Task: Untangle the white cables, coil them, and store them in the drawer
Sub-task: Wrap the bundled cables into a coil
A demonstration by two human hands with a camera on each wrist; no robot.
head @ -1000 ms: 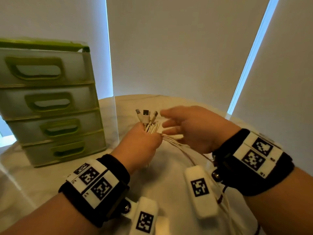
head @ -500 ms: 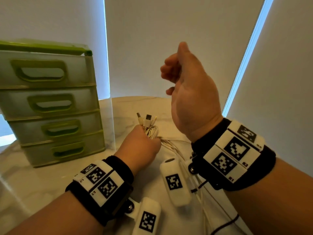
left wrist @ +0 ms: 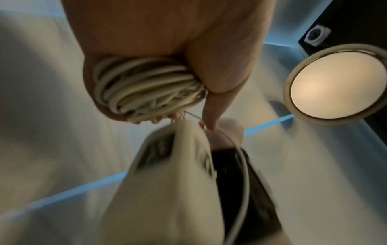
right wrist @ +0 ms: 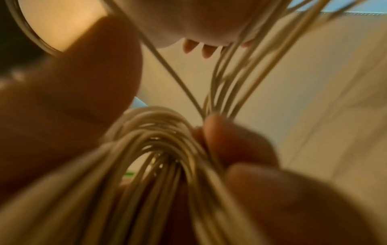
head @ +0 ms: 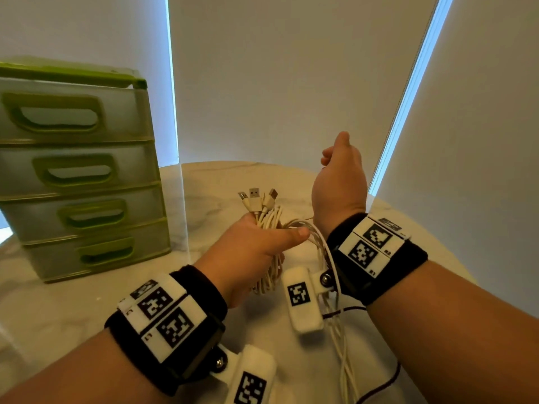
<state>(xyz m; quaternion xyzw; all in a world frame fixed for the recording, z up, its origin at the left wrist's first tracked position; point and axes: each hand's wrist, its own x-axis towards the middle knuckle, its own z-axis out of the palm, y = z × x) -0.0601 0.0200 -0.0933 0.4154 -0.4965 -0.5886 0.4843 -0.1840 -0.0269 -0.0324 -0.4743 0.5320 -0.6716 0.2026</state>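
My left hand (head: 256,246) grips a bundle of white cables (head: 268,220) above the table, with three USB plugs (head: 254,195) sticking up out of the fist. In the left wrist view the coiled loops (left wrist: 146,86) fill that fist. My right hand (head: 338,170) is raised just right of it with its fingers curled. Several cable strands (right wrist: 230,79) run from the bundle up into its fingers. The green drawer unit (head: 81,170) stands at the left with all its drawers shut.
The round marble table (head: 221,176) ends close behind my hands, in front of window blinds. Loose cable lengths (head: 344,354) trail under my right wrist toward the near edge, beside a thin dark red wire (head: 379,389).
My right hand rose from beside the plugs with its fingers curling in, then came down closer to the bundle. My left hand kept its grip and barely moved.
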